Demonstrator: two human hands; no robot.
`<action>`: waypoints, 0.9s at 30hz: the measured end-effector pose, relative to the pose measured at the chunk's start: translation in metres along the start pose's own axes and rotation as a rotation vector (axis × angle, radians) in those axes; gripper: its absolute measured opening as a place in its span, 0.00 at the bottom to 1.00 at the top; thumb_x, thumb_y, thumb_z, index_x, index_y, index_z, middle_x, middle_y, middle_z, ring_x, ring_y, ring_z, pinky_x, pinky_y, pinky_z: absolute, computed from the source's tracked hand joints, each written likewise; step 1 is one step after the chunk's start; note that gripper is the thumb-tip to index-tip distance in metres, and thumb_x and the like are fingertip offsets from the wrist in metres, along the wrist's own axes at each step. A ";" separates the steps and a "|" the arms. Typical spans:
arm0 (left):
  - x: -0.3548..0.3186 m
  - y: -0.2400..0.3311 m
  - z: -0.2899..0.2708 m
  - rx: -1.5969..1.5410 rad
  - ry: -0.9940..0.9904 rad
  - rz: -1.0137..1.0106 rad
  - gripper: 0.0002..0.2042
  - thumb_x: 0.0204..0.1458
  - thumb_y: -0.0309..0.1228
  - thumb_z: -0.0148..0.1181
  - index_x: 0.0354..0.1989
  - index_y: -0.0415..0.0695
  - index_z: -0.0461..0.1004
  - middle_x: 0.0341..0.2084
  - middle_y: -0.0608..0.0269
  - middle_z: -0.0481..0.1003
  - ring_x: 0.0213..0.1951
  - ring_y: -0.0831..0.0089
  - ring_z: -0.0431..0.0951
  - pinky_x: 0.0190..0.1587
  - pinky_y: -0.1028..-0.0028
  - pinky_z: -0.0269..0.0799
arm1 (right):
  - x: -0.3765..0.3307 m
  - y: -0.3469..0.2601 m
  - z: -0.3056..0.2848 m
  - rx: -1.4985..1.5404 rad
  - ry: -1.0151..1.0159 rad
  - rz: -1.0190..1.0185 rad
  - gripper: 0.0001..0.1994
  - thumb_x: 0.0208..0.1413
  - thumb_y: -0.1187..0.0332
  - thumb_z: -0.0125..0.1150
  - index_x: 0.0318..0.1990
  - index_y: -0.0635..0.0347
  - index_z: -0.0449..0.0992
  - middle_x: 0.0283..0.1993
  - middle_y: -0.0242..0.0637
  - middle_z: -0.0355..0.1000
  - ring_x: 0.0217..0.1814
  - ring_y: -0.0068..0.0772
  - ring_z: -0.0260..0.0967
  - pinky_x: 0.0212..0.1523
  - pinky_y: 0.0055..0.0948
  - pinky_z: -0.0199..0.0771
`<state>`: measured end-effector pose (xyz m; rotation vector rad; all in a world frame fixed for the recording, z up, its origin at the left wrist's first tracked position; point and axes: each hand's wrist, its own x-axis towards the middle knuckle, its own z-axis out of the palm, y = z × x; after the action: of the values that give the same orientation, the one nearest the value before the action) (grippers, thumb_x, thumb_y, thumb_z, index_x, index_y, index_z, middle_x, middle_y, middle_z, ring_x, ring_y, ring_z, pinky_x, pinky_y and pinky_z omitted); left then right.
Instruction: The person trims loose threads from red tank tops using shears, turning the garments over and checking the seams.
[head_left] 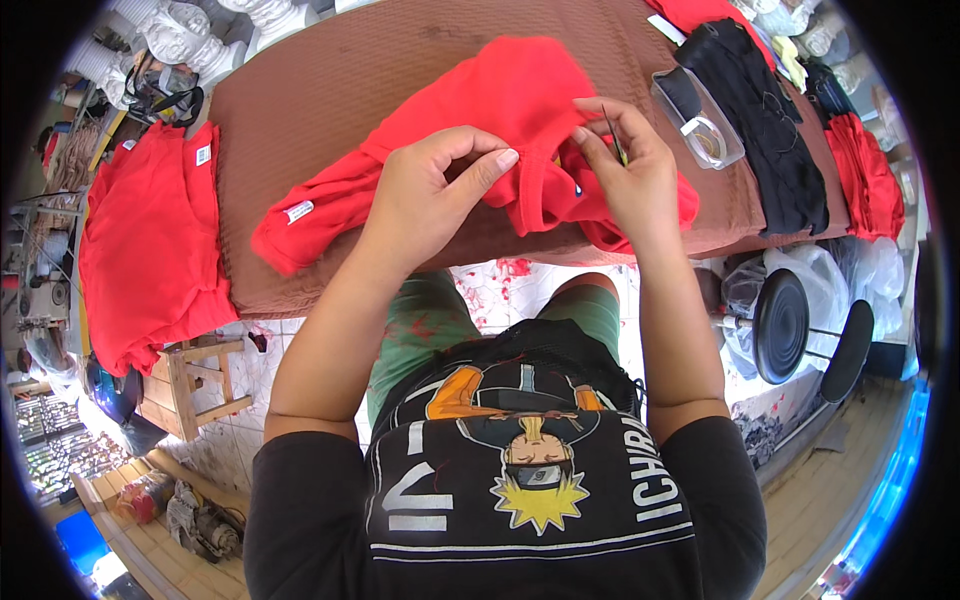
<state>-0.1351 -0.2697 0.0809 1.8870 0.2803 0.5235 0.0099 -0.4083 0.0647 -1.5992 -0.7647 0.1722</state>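
Head view: you are looking down over your own chest at a counter [330,70] covered in brown textured cloth.
Red garment [500,110]: it is lying crumpled near the counter's front edge, one sleeve trailing toward your left with a white label showing.
Left hand [425,195]: you are pinching a fold of the red garment, your fingers [500,160] curled and clenched on the cloth.
Right hand [630,165]: you are gripping a thin dark tool [612,135] between thumb and fingertips, its tip pointing up and away from the cloth; what kind of tool it is cannot be told.
Hands together: they are working close to each other over the same bunched part of the garment, just beside one another but not touching.
Clear plastic box [700,115]: it is sitting on the counter just to your right of the garment, a dark item and a roll inside it.
Black garments [765,130]: they are lying stretched along the counter's right end, beyond the box.
Red pile at left [145,240]: folded red garments are hanging off the counter's left end above a wooden stool [200,385].
Black stool [785,325]: it is standing on the floor at your right.
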 end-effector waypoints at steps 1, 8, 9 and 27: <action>-0.001 -0.001 0.004 -0.019 0.033 -0.016 0.09 0.55 0.30 0.57 0.35 0.36 0.75 0.27 0.69 0.75 0.32 0.84 0.71 0.38 0.82 0.67 | -0.003 0.000 0.002 0.090 0.021 0.010 0.05 0.50 0.73 0.63 0.33 0.63 0.76 0.31 0.31 0.74 0.33 0.16 0.66 0.34 0.17 0.66; -0.007 -0.003 0.015 0.012 0.133 0.046 0.07 0.53 0.29 0.58 0.35 0.37 0.75 0.30 0.66 0.75 0.34 0.82 0.72 0.40 0.80 0.67 | -0.032 -0.017 0.009 0.083 -0.179 0.071 0.09 0.47 0.71 0.67 0.29 0.65 0.73 0.27 0.25 0.66 0.29 0.12 0.60 0.30 0.15 0.61; -0.009 -0.001 0.015 0.037 0.138 0.070 0.07 0.52 0.28 0.59 0.35 0.38 0.75 0.31 0.65 0.75 0.35 0.81 0.72 0.41 0.79 0.67 | -0.032 -0.015 0.011 0.080 -0.174 0.009 0.08 0.47 0.72 0.67 0.29 0.65 0.73 0.27 0.24 0.63 0.28 0.12 0.58 0.28 0.16 0.61; -0.014 -0.024 0.036 0.543 0.393 0.088 0.30 0.36 0.38 0.69 0.47 0.39 0.63 0.34 0.54 0.69 0.36 0.61 0.71 0.40 0.66 0.68 | -0.003 0.011 -0.016 -0.625 0.030 -0.266 0.19 0.42 0.62 0.69 0.43 0.58 0.76 0.46 0.42 0.71 0.47 0.42 0.70 0.47 0.34 0.70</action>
<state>-0.1289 -0.2966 0.0447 2.3156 0.6512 0.9539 0.0197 -0.4229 0.0560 -2.0512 -1.0648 -0.3146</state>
